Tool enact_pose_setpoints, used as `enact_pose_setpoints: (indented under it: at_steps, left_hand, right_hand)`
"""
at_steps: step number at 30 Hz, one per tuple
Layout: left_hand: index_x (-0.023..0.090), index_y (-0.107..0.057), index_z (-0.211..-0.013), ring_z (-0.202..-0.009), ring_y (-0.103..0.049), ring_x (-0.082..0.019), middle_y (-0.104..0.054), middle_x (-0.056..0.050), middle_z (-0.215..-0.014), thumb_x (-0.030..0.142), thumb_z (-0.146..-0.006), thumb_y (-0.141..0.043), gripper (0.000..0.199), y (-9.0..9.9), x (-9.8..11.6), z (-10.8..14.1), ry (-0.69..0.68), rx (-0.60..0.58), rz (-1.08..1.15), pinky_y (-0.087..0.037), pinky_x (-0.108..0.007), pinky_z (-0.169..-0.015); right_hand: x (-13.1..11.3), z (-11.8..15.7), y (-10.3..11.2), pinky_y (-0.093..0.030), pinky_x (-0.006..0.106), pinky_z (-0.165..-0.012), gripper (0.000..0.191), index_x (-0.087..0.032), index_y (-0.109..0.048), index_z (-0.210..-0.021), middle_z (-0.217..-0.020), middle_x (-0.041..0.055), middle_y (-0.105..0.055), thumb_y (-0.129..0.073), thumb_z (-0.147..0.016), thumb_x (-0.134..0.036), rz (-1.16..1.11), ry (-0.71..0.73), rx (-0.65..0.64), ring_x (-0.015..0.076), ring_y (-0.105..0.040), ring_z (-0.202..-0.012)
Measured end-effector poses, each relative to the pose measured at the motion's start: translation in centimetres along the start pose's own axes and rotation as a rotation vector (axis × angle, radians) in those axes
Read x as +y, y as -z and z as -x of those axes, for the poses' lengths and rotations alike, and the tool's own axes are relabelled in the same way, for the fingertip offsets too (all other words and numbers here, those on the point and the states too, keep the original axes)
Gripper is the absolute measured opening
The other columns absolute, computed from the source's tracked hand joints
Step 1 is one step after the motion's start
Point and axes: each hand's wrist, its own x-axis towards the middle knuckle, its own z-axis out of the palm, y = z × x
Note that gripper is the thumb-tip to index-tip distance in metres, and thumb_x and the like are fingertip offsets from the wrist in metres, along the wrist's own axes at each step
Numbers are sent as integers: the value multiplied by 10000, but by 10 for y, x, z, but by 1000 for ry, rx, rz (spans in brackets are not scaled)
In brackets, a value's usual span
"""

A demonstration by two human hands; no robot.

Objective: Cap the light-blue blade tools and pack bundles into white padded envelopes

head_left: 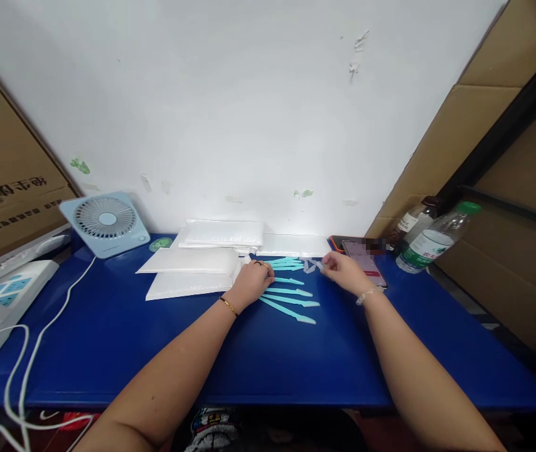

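Several turquoise eyebrow razors (291,301) lie fanned out on the blue table, their pale blade ends pointing right. My left hand (250,280) is closed at the handle end of one razor, fingertips pinching it. Behind it sits a second small group of turquoise razors (283,263). Small translucent plastic caps (310,266) lie to the right of that group. Over them, my right hand (341,271) pinches one clear cap between thumb and fingers. White padded envelopes (187,284) are stacked left of my left hand, partly hidden behind it.
More white packets (223,232) lie against the wall. A phone (366,260) rests beyond my right hand, with a green-capped bottle (430,245) and a dark-capped bottle (412,223) beside it. At left stand a blue fan (107,223) and a power strip (11,301) with white cables.
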Motion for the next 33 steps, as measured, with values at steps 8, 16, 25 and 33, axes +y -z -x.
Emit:
enact_pose_setpoints:
  at_steps: [8,16,25,33]
  left_hand:
    - [182,-576,-825,-678,-557,-151,-614,-17,-739,340,-833,-502,175,2,-7,3,59,8,318,-398,-251,-578]
    - [174,-575,-830,-688,-544,-148,-590,-17,-734,353,-821,-510,191,4,-5,2,74,2,391,-396,-243,-564]
    - [176,-572,-832,-672,-540,-140,-601,-14,-740,393,-819,-513,225,2,-8,1,91,2,450,-395,-242,-568]
    - [180,-584,-832,-633,-525,-121,-597,4,-717,382,-812,-536,208,2,-1,5,32,-12,465,-385,-229,-549]
  right_hand:
    - [-25,5,-6,-356,194,-443,320,-200,-525,-917,-605,-46,-547,-675,-708,-390,-655,0,-14,104,-551,-500]
    - [-29,5,-8,-450,212,-497,357,-161,-573,-802,-675,29,-664,-763,-644,-418,-811,-76,-65,131,-634,-573]
    - [-28,3,-16,-442,199,-425,393,-162,-552,-714,-597,29,-673,-771,-628,-476,-806,-115,-44,125,-620,-469]
    - [-37,9,-21,-455,209,-453,390,-179,-516,-727,-630,16,-678,-724,-669,-504,-754,-114,-253,139,-646,-515]
